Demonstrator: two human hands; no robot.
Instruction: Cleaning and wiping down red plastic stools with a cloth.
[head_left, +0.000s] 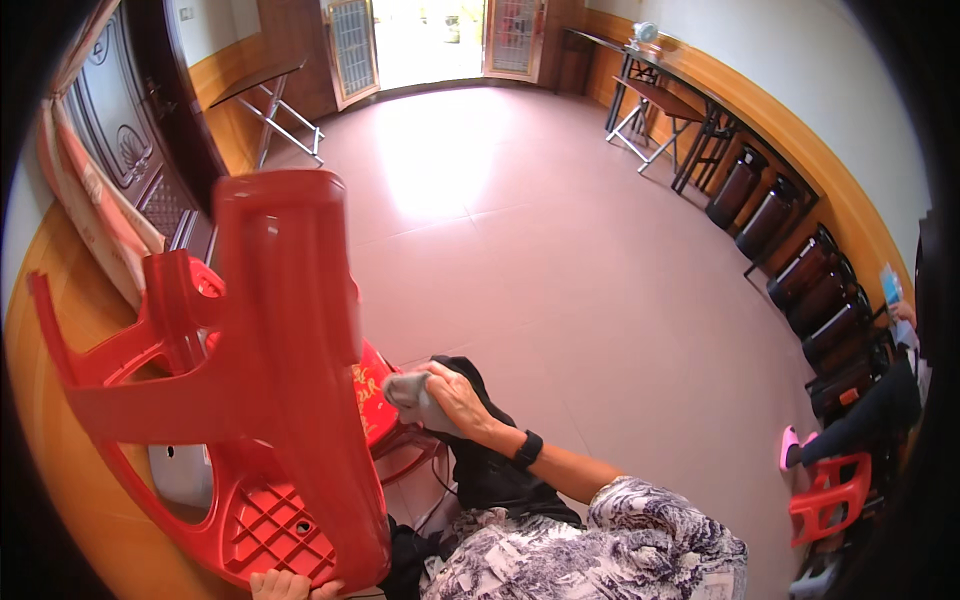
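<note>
A large red plastic stool (300, 360) stands tipped on its side at the left, its legs pointing up and away and its ribbed seat underside (281, 521) facing me. The fingers of my left hand (289, 585) curl over the seat's lower edge at the bottom of the view. My right hand (457, 397), with a black band on its wrist, grips a bunched grey cloth (416, 397) just right of the stool. Behind the cloth is another red seat (373, 397) with yellow writing, partly hidden by the tipped stool. More red plastic legs (176, 315) show farther left.
A grey-white box (180, 476) shows through the stool's frame by the left wall. Folding tables (259, 84) (660, 99) stand along both sides. Several dark glossy cylinders (802, 270) line the right wall. A person's leg (862, 416) and a small red stool (831, 499) are at the right.
</note>
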